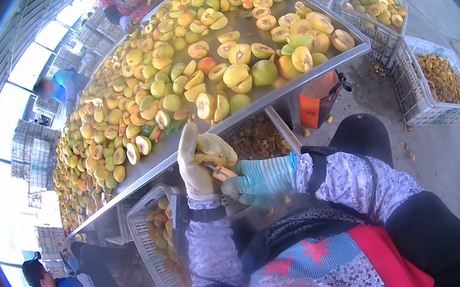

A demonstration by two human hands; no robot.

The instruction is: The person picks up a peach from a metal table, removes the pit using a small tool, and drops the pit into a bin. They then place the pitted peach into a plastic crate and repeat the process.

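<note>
In a cream glove, my left hand [197,161] is closed around a yellow stone-fruit piece [211,159], just off the near edge of the metal table [156,167]. My right hand [259,180], in a striped blue-green glove, grips a small tool with a wooden handle [223,172]. The tool's metal end meets the fruit in my left palm, and its exact shape is mostly hidden. Halved and whole yellow-green stone fruit [171,102] lie heaped across the table, some cut faces showing pits.
Below the table edge is a container of brown scraps [255,139]. A crate of fruit [137,222] stands left of my legs. On the right are an orange bucket [316,102], a crate of cut pieces [432,103] and a fruit crate [379,36]. Other people work around the table.
</note>
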